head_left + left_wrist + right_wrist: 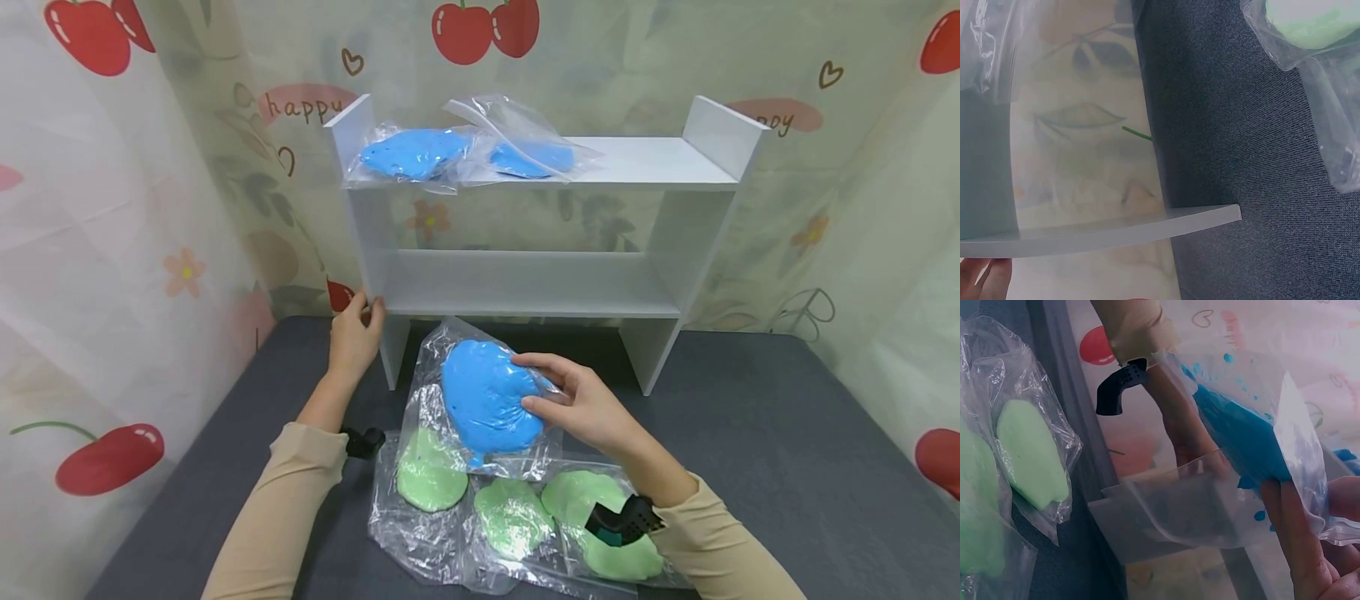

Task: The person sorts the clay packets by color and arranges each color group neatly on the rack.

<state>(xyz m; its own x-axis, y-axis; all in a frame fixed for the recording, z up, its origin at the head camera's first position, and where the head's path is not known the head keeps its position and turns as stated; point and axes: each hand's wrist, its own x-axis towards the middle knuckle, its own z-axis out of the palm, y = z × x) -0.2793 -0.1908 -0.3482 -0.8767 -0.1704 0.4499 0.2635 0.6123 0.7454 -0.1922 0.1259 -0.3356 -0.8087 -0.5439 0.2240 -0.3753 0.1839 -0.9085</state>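
Note:
My right hand (592,408) pinches the edge of a clear plastic bag of blue slime (487,396), thumb on one face and fingers on the other. The bag is tilted up above the table, in front of the shelf. In the right wrist view the fingers (1294,537) lie along the bag (1247,434). My left hand (354,340) touches the left side panel of the white shelf (525,283). In the left wrist view its fingertips (988,278) rest against the panel's outer face; the rest of that hand is out of that view.
Two bags of blue slime (414,154) lie on the shelf's top board, towards the left. Several bags of green slime (513,517) lie on the dark table (765,467) in front, partly under the held bag and right forearm. A patterned curtain (187,208) surrounds the table.

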